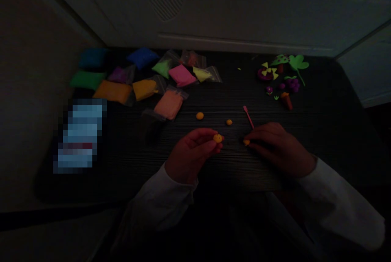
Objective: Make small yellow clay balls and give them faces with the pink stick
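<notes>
The scene is very dim. My left hand (pixel 191 154) is closed in a pinch on a small orange clay ball (pixel 217 138), held just above the dark table (pixel 320 131). My right hand (pixel 276 144) rests on the table with its fingertips pinched on a tiny orange clay piece (pixel 246 142). A thin pink clay tool (pixel 248 116) lies just beyond my right hand; I cannot tell whether the fingers touch it. Two more orange clay balls lie on the table in front of my hands, one larger (pixel 199 115) and one smaller (pixel 229 122).
Several clear bags of coloured clay (pixel 146 80) lie spread at the back left. Finished clay figures (pixel 282 76), among them a green leaf shape and purple grapes, stand at the back right. A blurred-out object (pixel 80 133) sits at the left. A pale wall panel runs behind the table.
</notes>
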{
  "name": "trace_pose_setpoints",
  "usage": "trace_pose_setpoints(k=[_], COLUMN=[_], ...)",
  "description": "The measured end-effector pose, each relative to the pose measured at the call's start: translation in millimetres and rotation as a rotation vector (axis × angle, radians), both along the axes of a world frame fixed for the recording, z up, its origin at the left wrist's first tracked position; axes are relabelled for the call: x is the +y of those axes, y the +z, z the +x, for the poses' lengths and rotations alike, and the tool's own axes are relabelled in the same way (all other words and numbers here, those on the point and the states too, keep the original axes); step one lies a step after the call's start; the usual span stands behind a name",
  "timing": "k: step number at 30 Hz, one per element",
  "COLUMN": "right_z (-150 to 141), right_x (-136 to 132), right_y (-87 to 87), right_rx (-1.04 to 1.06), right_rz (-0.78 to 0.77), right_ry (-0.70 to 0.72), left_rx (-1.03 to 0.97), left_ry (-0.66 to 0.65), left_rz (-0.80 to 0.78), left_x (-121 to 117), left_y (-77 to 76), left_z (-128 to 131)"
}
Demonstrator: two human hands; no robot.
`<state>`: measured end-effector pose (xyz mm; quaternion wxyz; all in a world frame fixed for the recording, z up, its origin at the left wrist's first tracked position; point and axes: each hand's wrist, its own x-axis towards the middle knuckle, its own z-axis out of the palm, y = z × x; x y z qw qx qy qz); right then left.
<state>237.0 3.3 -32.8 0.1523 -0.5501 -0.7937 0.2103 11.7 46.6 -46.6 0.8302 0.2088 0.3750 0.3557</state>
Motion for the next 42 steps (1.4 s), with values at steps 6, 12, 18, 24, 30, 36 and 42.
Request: trace_pose_setpoints(k=[6,12,18,24,30,36,42], right_z=[-5.6,-33.2,-45.3,-46.3,-50.1,-48.7,-47.5], right_x=[-3.4,5.7,8.1,4.8,4.6,2.2,-0.6], right_y=[23.7,29.6,27.9,25.7,22.3,23.8,25.0], right_rx=[0.467,0.885,0.923,0.945,0.970,0.925,0.860], right_rz=[-0.195,-0.410,-0.449,-0.362,-0.269,-0.227,-0.160], right_ry=[-0.143,-0.167,-0.161,-0.211,-0.203,-0.169,-0.190], left_rx=[-0.082,-0.277,-0.253,-0.223,-0.232,-0.288,-0.298], left_ry=[-0.036,-0.071,-0.047,-0.038,-0.048,-0.059,-0.046], left_rz=[-0.026,0.016,0.007,0.013,0.027,0.027,0.029], left_x=[-2.7,-8.3,-9.2,-9.4,-10.1,-9.8,-10.1], left_y=[6.8,11.8,14.2,13.9,14.0,13.6,13.5], left_z=[4.9,10.4,8.1,9.4,10.2,10.1,10.3])
